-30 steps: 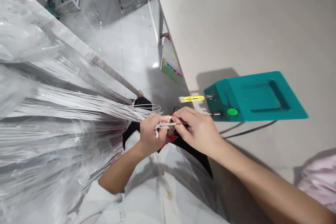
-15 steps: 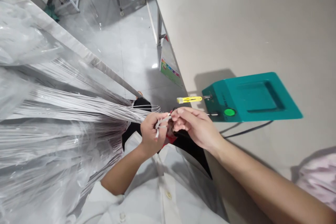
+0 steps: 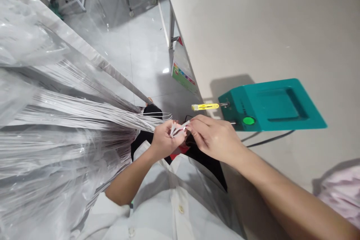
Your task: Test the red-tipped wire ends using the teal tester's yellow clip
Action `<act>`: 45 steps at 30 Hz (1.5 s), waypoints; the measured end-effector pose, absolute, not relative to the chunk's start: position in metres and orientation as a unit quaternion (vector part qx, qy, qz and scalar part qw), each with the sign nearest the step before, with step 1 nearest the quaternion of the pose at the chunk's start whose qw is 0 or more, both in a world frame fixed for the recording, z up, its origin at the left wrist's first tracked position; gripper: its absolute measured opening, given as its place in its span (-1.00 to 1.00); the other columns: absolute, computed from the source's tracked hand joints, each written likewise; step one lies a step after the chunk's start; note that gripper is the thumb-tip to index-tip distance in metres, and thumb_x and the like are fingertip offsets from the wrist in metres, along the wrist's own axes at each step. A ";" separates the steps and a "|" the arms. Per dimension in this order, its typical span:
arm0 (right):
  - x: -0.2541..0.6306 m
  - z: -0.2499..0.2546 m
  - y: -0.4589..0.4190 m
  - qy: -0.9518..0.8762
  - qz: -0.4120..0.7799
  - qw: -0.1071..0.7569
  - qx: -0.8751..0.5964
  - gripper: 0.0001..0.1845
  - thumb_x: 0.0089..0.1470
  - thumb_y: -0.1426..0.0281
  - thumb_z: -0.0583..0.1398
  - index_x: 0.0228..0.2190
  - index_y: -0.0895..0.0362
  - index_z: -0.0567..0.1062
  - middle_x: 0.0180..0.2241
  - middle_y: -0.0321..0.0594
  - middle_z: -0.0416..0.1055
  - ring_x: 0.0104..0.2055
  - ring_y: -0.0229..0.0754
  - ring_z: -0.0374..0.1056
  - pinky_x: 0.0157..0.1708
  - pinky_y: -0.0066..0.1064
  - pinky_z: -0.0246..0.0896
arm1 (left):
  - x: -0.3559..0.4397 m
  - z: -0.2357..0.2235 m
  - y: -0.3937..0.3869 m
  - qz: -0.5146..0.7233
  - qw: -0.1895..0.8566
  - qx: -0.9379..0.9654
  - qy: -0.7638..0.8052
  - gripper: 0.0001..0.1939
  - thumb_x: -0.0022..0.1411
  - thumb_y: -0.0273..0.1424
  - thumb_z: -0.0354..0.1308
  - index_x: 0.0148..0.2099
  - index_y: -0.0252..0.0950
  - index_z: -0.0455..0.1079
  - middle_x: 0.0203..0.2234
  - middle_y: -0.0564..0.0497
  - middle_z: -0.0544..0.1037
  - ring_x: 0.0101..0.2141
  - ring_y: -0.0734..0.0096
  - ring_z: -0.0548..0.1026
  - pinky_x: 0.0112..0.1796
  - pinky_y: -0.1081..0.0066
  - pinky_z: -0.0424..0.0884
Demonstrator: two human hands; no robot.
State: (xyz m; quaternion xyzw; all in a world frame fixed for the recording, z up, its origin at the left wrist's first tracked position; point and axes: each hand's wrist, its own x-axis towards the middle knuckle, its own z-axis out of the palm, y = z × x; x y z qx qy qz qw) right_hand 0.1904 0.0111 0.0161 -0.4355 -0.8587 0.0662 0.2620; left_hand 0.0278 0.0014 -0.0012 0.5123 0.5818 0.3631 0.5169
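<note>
Strips point(image 3: 181, 128), white, gripped by left-hand fingers point(image 3: 177, 141), right-hand fingers point(image 3: 201, 120) pinching one end, teal device point(image 3: 274, 105) nearby.

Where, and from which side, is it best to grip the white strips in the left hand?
Probably pinch the white strips at a protruding tip, from the side of the right hand: the left hand covers their other part, while one narrow strip slants that way.

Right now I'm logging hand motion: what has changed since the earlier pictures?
The white strips in the left hand now angle up toward the right hand; earlier, one end hung lower. The right thumb, higher just before, is lowered; any grip is unclear. The teal device and yellow tool stayed put.
</note>
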 end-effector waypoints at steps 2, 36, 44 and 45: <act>0.193 0.024 0.012 -0.862 0.016 0.246 -0.443 -0.82 0.06 0.51 0.06 -0.47 0.15 0.45 -0.47 -0.24 0.48 -0.51 -0.26 0.37 -0.55 -0.46 0.16 | 0.029 0.003 0.007 0.377 0.561 0.449 0.585 -0.86 -0.09 -0.40 0.22 -0.48 -0.31 0.31 -0.68 0.13 0.41 -0.65 0.58 0.33 -0.55 0.52 0.26; 0.239 0.039 0.075 -0.888 -0.031 0.095 -0.449 -0.82 -0.04 0.39 0.17 -0.63 0.06 0.35 -0.61 -0.29 0.33 -0.46 -0.14 0.27 0.03 0.22 -0.14 | 0.055 0.000 0.043 0.384 0.540 0.478 0.577 -0.57 -0.07 -0.40 0.30 -0.07 -0.29 0.49 -0.61 0.11 0.51 -0.53 0.50 0.40 -0.36 0.44 0.38; 0.239 0.040 0.074 -0.895 -0.059 0.052 -0.439 -0.83 -0.02 0.41 0.16 -0.60 0.09 0.34 -0.61 -0.28 0.35 -0.48 -0.17 0.29 0.04 0.31 -0.19 | 0.054 -0.006 0.043 0.364 0.515 0.519 0.577 -0.58 -0.03 -0.37 0.28 -0.06 -0.28 0.49 -0.50 0.06 0.55 -0.43 0.44 0.44 -0.35 0.45 0.39; 0.240 0.040 0.074 -0.896 -0.050 0.063 -0.438 -0.83 -0.01 0.41 0.15 -0.60 0.09 0.34 -0.62 -0.28 0.34 -0.48 -0.17 0.28 0.05 0.32 -0.21 | 0.054 -0.007 0.043 0.361 0.513 0.525 0.575 -0.59 -0.02 -0.36 0.27 -0.05 -0.27 0.49 -0.49 0.06 0.56 -0.43 0.44 0.45 -0.34 0.45 0.39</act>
